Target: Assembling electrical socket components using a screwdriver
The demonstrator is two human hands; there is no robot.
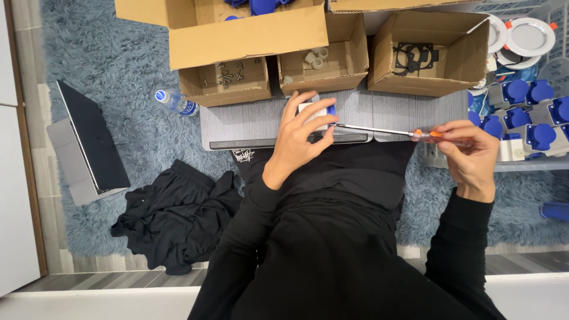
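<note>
Small white-and-blue socket (317, 112) sits on the grey ribbed board (391, 109), pinched by the left hand (299, 139), fingers curled around its sides. Screwdriver (385, 130), thin metal shaft and orange handle, lies level with its tip at the socket; right hand (471, 157) pinches the handle, fingers closed. Behind stand three cardboard boxes: screws (228, 74), pale round spacers (317, 59), black gaskets (412, 57). Grey-blue sockets (527, 115) crowd a bin on the right. Shaggy blue rug (124, 71) underneath.
</note>
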